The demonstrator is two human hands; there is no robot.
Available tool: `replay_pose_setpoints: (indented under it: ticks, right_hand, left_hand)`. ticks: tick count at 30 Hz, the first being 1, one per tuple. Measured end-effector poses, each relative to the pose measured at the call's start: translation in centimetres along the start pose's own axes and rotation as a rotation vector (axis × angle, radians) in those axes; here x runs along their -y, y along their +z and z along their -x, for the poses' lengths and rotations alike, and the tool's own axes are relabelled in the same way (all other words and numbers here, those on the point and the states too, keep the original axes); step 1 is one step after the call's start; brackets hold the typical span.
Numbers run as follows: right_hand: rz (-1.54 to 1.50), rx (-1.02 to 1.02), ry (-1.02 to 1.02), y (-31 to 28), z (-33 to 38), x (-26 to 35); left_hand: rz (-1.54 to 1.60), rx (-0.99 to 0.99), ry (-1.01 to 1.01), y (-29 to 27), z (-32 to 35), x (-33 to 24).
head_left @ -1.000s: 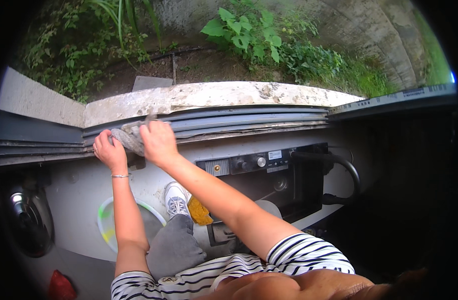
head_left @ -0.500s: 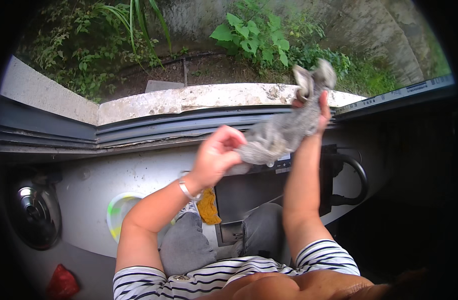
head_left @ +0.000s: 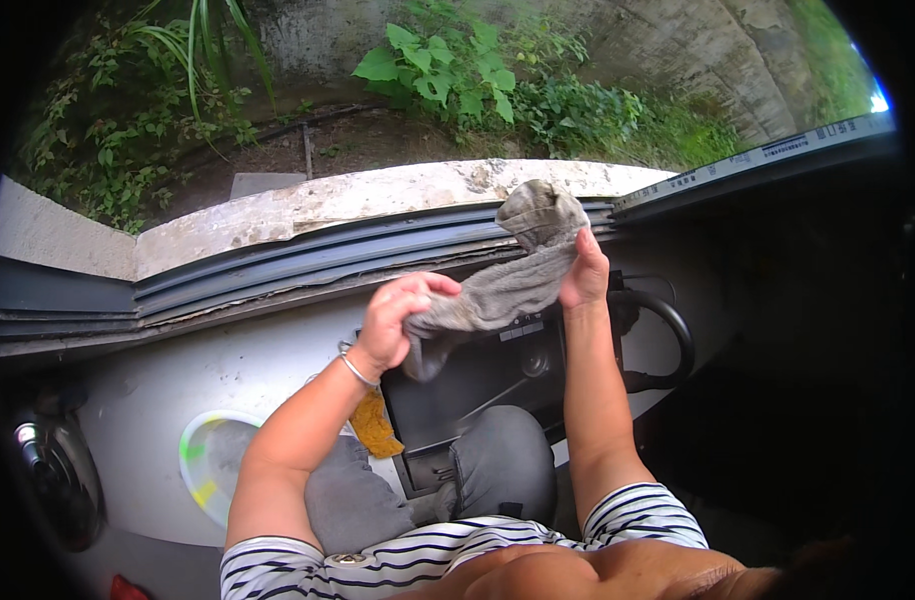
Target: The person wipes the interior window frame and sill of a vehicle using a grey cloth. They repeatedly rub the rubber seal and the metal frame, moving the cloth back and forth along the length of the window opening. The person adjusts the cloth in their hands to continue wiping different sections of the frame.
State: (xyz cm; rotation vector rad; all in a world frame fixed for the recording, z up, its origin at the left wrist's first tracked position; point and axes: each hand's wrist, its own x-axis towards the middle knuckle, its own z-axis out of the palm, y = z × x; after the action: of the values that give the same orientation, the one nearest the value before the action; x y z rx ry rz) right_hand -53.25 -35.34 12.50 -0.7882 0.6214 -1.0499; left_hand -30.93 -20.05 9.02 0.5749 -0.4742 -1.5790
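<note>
Stretching between both hands, the grey cloth (head_left: 508, 285) runs diagonally above the window track (head_left: 308, 262): left hand (head_left: 393, 320) closed on its lower end, right hand (head_left: 583, 270) pinching the upper, bunched end nearer the sill.

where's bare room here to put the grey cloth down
Bare: the pale stone ledge beyond the window track, and the white surface left of the left hand. Crowded: the dark panel by the knees, yellow rag and black cable.
</note>
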Motion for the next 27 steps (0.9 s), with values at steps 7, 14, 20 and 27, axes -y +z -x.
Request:
replay_pose_setpoints:
  ticks: [7, 14, 20, 27]
  right_hand:
    - [-0.19, -0.507, -0.094, -4.3, -4.0, -2.5]
    - [0.244, -0.544, -0.279, -3.8, -5.8, -3.4]
    - [0.272, -0.516, -0.212, -5.8, -7.0, -3.0]
    - [1.671, -0.481, 0.026, -5.4, -6.8, -2.2]
  left_hand:
    - [0.131, 0.048, 0.076, 1.7, -1.2, -1.4]
    - [0.204, -0.019, 0.106, 0.6, -1.7, -0.9]
    - [0.26, 0.024, 0.073, 0.6, -1.9, -0.3]
    - [0.269, 0.037, 0.071, 0.1, -1.3, -0.5]
